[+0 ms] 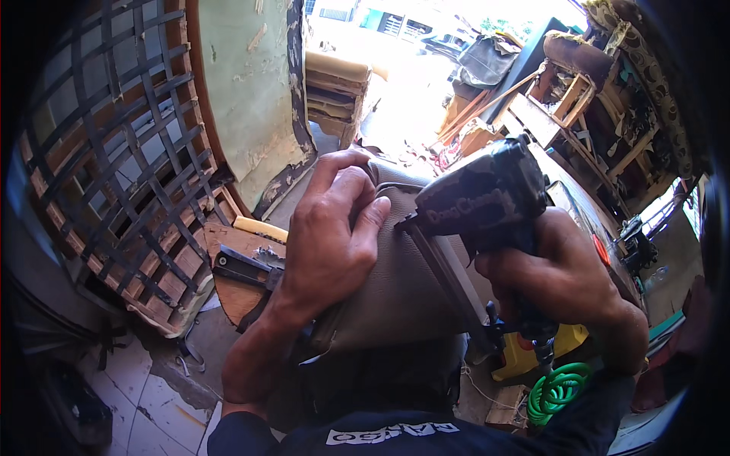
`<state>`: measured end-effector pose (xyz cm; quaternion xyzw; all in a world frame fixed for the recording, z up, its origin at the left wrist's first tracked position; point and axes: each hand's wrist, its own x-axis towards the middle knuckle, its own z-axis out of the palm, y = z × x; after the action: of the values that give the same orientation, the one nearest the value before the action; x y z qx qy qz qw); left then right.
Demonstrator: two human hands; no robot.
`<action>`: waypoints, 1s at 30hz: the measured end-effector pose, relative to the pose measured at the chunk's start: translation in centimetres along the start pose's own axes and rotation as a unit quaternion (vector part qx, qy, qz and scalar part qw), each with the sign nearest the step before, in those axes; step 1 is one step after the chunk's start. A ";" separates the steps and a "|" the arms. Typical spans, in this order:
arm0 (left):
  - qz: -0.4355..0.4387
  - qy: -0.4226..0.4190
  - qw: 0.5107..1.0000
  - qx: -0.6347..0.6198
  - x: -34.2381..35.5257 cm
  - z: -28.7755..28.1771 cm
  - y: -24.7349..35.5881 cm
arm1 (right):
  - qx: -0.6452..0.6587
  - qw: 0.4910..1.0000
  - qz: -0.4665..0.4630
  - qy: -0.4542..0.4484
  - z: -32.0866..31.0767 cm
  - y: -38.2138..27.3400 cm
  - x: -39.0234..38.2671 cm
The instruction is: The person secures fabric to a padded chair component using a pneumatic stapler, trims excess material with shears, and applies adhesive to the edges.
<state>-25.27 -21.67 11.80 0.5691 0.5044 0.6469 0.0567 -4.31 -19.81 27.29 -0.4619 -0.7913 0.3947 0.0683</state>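
My left hand [331,235] is closed over the top edge of a grey-brown upholstered piece [384,296], with the fingertips partly hidden and the thumb pressed on the cover beside a seam. My right hand [551,273] grips a black pneumatic staple gun [475,201], whose nose is just right of my left thumb, over the cover. Whether the nose touches it I cannot tell. The gun's long magazine slants down toward me along the piece.
A webbed wooden frame [114,152] leans at the left. A round board [236,296] holds another tool [236,266]. Stripped furniture frames [578,99] are piled at the right. A green coiled hose [555,387] and a yellow object [517,353] lie below my right hand.
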 end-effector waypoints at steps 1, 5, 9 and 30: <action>0.000 -0.002 1.000 0.000 0.1 0.0 0.2 | 0.004 1.000 -0.005 0.009 0.0 0.2 -0.1; -0.003 0.020 0.999 0.045 0.1 0.5 1.1 | 0.020 0.999 -0.024 0.027 -0.1 0.5 -0.1; -0.017 0.036 0.998 0.055 -0.6 0.3 1.5 | 0.051 0.998 -0.008 0.045 0.3 0.4 -0.1; 0.008 0.053 0.995 0.090 -1.5 0.0 1.4 | 0.091 0.992 0.010 0.086 3.9 -0.6 -0.8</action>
<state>-24.01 -23.33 11.78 0.5406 0.5583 0.6287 -0.0265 -6.08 -22.81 25.24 -0.4936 -0.7390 0.4243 0.1738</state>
